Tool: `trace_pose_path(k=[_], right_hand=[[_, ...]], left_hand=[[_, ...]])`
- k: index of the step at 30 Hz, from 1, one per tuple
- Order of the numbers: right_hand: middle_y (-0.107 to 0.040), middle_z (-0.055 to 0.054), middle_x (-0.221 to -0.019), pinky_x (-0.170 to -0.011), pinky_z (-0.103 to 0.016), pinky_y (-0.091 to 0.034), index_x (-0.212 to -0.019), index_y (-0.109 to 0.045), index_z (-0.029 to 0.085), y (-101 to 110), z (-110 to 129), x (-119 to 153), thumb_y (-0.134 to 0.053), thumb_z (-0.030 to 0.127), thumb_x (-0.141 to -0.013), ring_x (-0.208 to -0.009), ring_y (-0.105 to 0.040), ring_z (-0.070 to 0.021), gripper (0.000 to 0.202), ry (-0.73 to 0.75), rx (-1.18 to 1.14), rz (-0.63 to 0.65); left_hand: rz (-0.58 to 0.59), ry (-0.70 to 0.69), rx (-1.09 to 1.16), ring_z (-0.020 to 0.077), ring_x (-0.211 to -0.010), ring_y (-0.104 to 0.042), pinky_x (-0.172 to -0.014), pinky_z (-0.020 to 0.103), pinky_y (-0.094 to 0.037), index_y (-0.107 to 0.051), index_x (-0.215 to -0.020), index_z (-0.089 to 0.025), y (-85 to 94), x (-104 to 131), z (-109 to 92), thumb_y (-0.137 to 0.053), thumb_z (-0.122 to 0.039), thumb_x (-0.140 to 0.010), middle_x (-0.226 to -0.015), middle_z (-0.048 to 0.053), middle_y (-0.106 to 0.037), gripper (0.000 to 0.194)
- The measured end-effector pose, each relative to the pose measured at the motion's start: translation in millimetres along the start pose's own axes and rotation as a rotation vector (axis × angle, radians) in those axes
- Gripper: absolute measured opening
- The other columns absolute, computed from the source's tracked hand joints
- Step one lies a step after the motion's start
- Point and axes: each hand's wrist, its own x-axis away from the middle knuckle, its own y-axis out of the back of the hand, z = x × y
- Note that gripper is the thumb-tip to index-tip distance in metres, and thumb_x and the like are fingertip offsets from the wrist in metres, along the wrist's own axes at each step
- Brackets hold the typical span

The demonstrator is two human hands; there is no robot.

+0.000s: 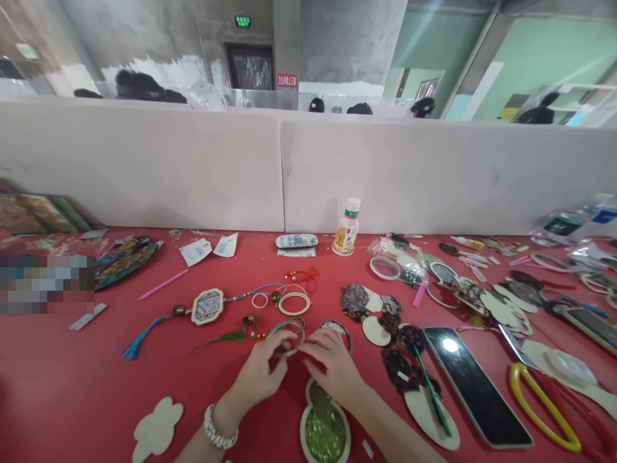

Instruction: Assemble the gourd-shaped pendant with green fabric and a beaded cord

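At the middle of the red table, my left hand has its thumb and fingers closed round the edge of a thin pale ring. A beaded bracelet is on that wrist. My right hand meets the ring's right side with bent fingers; what its fingertips hold is too small to tell. Behind the right fingers lies a round piece with a patterned rim. A green gourd-shaped piece with a pale border lies below my hands. Beyond them is a pale oval frame.
On the right are a black phone, scissors with yellow and red handles and scattered pale pieces. A tasselled pendant and a cloud-shaped piece lie left. A small bottle stands before the white partition.
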Motion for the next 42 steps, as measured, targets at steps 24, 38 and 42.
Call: trace_pose_path(k=[24,38,42], right_hand=[[-0.057,-0.008,-0.105,-0.09,-0.04,-0.037,-0.115,-0.049,0.021,8,5,2,-0.042,0.006,-0.077,-0.101,-0.046,-0.0205,0.042,0.027,0.025,0.021],[-0.056,-0.003,-0.082,-0.072,-0.028,-0.045,-0.087,-0.051,0.018,-6,10,3,-0.048,0.012,-0.078,-0.078,-0.054,-0.0156,0.012,-0.236,-0.291,-0.124],[-0.058,-0.003,-0.083,-0.076,-0.03,-0.044,-0.098,-0.052,0.02,-8,9,5,-0.049,0.015,-0.078,-0.081,-0.056,-0.0165,0.021,-0.237,-0.309,-0.136]], left_hand=[[-0.085,0.006,-0.008,0.0146,-0.082,-0.06,-0.073,0.026,-0.048,-0.046,-0.109,-0.019,-13.5,-5,3,-0.042,-0.011,-0.077,-0.09,0.004,-0.06,0.033],[0.021,-0.001,0.031,0.0135,-0.081,-0.059,-0.076,0.024,-0.046,-0.047,-0.106,-0.016,-17.9,-3,-4,-0.042,-0.007,-0.076,-0.089,0.005,-0.062,0.032],[0.053,-0.013,-0.123,0.0141,-0.069,-0.057,-0.064,0.023,-0.044,-0.058,-0.082,-0.015,-16.5,-4,-8,-0.042,-0.005,-0.074,-0.075,0.003,-0.062,0.02]])
